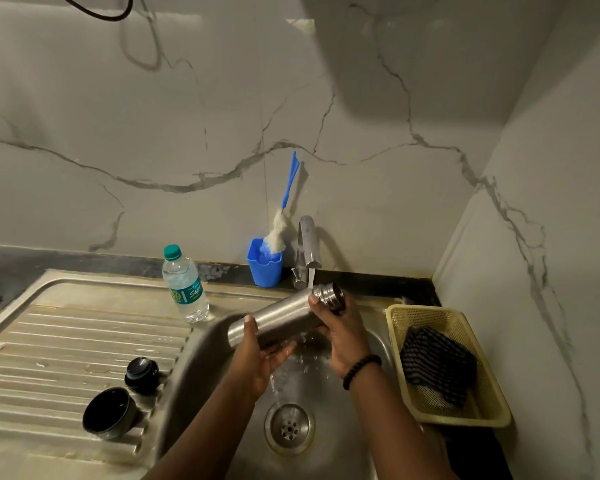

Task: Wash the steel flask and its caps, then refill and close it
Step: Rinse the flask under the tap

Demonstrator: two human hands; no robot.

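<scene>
**Flask held across the sink under running water**

Nearest me, at about 6 o'clock, I see the round drain (pixel 289 426) at the bottom of the steel sink (pixel 194 358), with water splashing down toward it. At 8 o'clock, on the ribbed draining board (pixel 66 341) of the worktop, a dark cup-shaped cap (pixel 109 413) lies tilted with its opening up, and just beyond it a black stopper cap (pixel 142 375) stands close to the sink's rim; the two are near each other but apart.

Both forearms reach up from the bottom edge. My left hand (pixel 260 358) cradles the base end of the steel flask (pixel 278 320) from below, thumb pressed on its side and fingers curled under it. My right hand (pixel 340 327), with a dark bead bracelet (pixel 361 370) on the wrist, grips the flask at its neck, thumb on top just below the threaded mouth. The flask lies almost level over the basin, mouth raised toward 1 o'clock.

At 3 o'clock a yellow mesh basket (pixel 489 393) sits beside the sink with a dark striped cloth (pixel 437 362) inside.

Further off, at 12 o'clock, the tap (pixel 308 244) runs a thin stream onto the flask's neck. Left of it a blue cup (pixel 265 268) holds a blue-handled bottle brush (pixel 284 206) leaning on the marble wall (pixel 153 116). At 11 o'clock a plastic water bottle (pixel 185 285) with a green cap stands on the draining board's far edge.
</scene>
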